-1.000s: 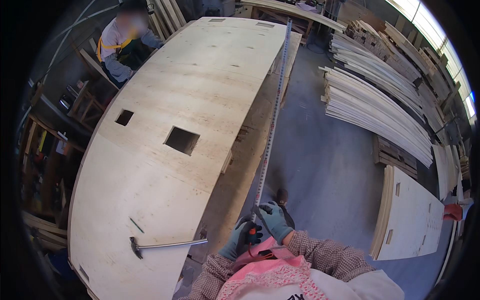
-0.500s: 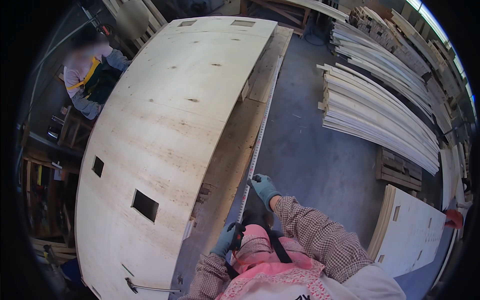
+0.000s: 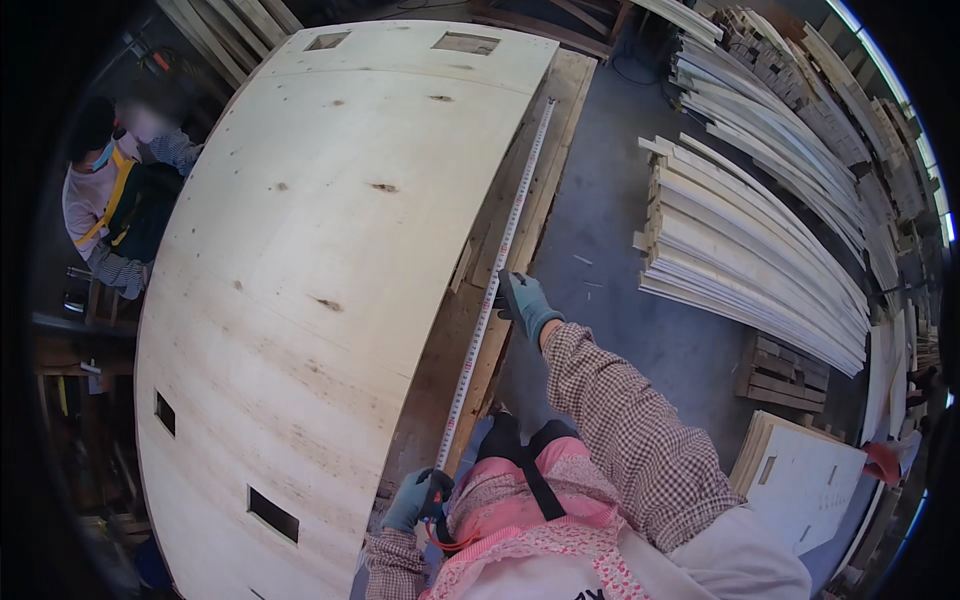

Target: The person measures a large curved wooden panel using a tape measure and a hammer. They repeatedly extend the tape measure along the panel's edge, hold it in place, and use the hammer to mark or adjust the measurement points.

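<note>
My left hand (image 3: 408,500), in a blue-grey work glove, is closed around a dark tape measure case (image 3: 437,488) at the near edge of the workbench. From it the white tape blade (image 3: 462,385) runs out far ahead, along the right side of a large pale plywood panel (image 3: 320,240). About midway along the blade, my gloved right hand (image 3: 527,300) pinches it, arm stretched forward. The blade's far end lies over the wooden ledge (image 3: 563,120) beyond the panel's right edge. Several rectangular cutouts pierce the panel.
Across the bench at left stands a person (image 3: 125,190) in a dark apron with yellow straps. Stacks of long wooden boards (image 3: 755,255) fill the right side of the floor. Nearer stand a wooden pallet (image 3: 785,370) and a pile of cut panels (image 3: 800,475).
My right hand has moved forward with the blade. The tape has shifted left, from beside the ledge's outer edge to over it. The hammer on the panel has left the view.
</note>
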Demonstrator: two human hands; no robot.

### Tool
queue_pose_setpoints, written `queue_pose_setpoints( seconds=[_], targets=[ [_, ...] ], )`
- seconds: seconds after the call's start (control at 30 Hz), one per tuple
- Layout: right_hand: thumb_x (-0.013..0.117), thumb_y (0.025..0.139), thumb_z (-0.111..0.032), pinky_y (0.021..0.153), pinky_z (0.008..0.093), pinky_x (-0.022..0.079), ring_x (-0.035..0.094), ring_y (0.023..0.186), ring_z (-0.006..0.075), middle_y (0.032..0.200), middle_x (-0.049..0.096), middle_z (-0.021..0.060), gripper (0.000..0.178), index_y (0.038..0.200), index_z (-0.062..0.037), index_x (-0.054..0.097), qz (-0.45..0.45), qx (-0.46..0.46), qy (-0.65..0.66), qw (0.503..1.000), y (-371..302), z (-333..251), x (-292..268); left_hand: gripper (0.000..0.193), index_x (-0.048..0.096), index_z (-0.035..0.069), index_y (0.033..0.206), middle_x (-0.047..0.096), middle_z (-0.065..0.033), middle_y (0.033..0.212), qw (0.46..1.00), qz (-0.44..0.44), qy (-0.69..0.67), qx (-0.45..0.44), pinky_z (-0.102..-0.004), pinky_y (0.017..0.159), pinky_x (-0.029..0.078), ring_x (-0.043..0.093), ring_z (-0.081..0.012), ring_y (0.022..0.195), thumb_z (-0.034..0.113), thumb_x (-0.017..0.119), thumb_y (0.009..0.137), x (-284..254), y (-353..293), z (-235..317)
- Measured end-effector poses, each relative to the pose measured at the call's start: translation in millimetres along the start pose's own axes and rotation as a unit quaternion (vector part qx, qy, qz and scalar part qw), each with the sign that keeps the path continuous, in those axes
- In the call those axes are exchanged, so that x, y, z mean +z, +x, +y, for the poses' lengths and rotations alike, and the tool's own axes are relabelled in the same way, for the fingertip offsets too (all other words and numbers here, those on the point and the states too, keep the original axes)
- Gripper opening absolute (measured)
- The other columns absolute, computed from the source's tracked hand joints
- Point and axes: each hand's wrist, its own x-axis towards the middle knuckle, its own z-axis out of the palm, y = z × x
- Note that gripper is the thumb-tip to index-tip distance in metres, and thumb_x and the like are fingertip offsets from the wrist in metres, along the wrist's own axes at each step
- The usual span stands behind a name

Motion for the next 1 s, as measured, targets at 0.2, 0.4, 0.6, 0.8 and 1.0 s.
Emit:
queue_pose_setpoints(
  seconds=[0.2, 0.4, 0.6, 0.8, 1.0],
  targets=[
    [0.054, 0.086, -0.013, 0.052, 0.0285, 0.046, 0.059, 0.062, 0.0144, 0.074, 0.062, 0.0066, 0.015, 0.096, -0.0032, 0.059, -0.022, -0.018, -0.051, 0.998, 66, -39, -8, 0.03, 0.064, 0.0, 0.086, 0.059, -0.0056, 0.068, 0.997, 0.068, -0.034, 0.002, -0.0266, 0.051, 0.043, 0.053, -0.0128, 0.057, 0.028, 0.052, 0.087, 3, 38, 31],
    [0.057, 0.083, -0.013, 0.062, 0.029, 0.047, 0.06, 0.068, 0.0162, 0.079, 0.064, 0.0092, 0.017, 0.094, -0.0006, 0.06, -0.03, -0.089, -0.137, 0.986, 126, -53, -10, 0.025, 0.064, 0.007, 0.094, 0.061, -0.0094, 0.072, 0.973, 0.225, 0.017, -0.036, -0.034, 0.056, 0.046, 0.058, -0.0203, 0.063, 0.026, 0.051, 0.085, 10, 70, 56],
    [0.06, 0.078, -0.026, 0.077, 0.0353, 0.046, 0.06, 0.087, 0.0269, 0.093, 0.064, 0.0125, 0.028, 0.097, -0.0052, 0.062, -0.044, -0.128, -0.263, 0.955, 157, -42, -17, 0.02, 0.061, 0.01, 0.086, 0.059, -0.0146, 0.085, 0.878, 0.385, 0.264, 0.102, -0.0434, 0.073, 0.043, 0.055, -0.0346, 0.083, 0.026, 0.049, 0.083, 15, 97, 33],
    [0.056, 0.082, -0.015, 0.066, 0.0283, 0.046, 0.059, 0.069, 0.0164, 0.077, 0.065, 0.0083, 0.019, 0.092, -0.0004, 0.063, -0.032, -0.147, -0.316, 0.937, 146, -63, -10, 0.015, 0.061, 0.011, 0.085, 0.058, -0.0138, 0.084, 0.856, 0.414, 0.291, 0.104, -0.0436, 0.073, 0.042, 0.054, -0.0345, 0.082, 0.019, 0.049, 0.081, 22, 98, 41],
    [0.056, 0.082, -0.017, 0.068, 0.0291, 0.047, 0.061, 0.071, 0.0176, 0.077, 0.065, 0.0097, 0.023, 0.096, -0.0013, 0.063, -0.018, -0.138, -0.337, 0.931, 150, -74, -11, 0.019, 0.062, 0.01, 0.084, 0.059, -0.0163, 0.084, 0.836, 0.392, 0.368, 0.109, -0.0431, 0.074, 0.042, 0.055, -0.0353, 0.083, 0.022, 0.047, 0.083, 23, 94, 59]
  ],
)
